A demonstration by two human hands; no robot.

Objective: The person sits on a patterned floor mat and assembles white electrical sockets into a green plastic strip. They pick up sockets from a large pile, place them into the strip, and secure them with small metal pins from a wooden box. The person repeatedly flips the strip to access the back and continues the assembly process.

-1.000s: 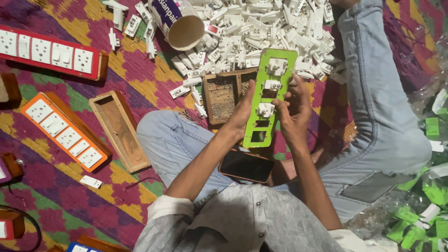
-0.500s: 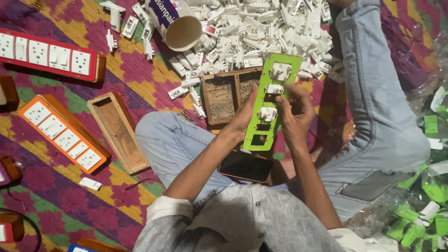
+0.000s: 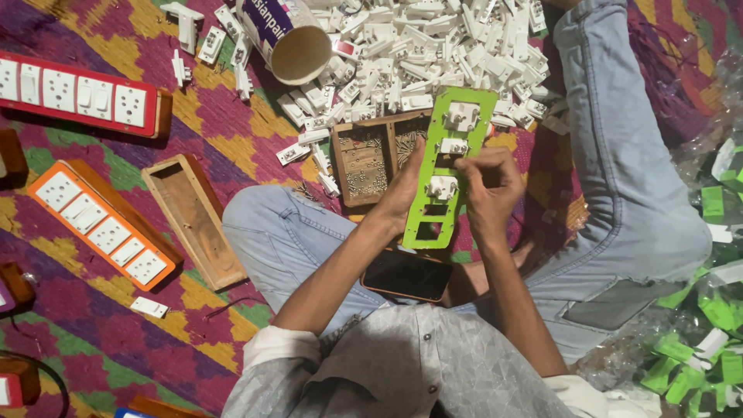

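I sit cross-legged on a patterned rug. My left hand (image 3: 404, 190) grips the left edge of a long green faceplate (image 3: 451, 166) held above my lap. Three white switch or socket modules are seated in its upper openings; the lower openings are bare. My right hand (image 3: 489, 186) pinches at the plate's right side, fingertips by the middle module. Whether it holds a small part I cannot tell.
A heap of white modules (image 3: 422, 46) lies ahead beside a tipped cardboard tube (image 3: 290, 39). A wooden tray of screws (image 3: 364, 159) sits under the plate. An empty wooden box (image 3: 193, 217), orange board (image 3: 101, 228), red board (image 3: 73, 89), a phone (image 3: 406, 275) on my lap.
The green plate and both hands have shifted slightly; my right hand's fingers have moved onto the plate's middle. Nothing else has moved.
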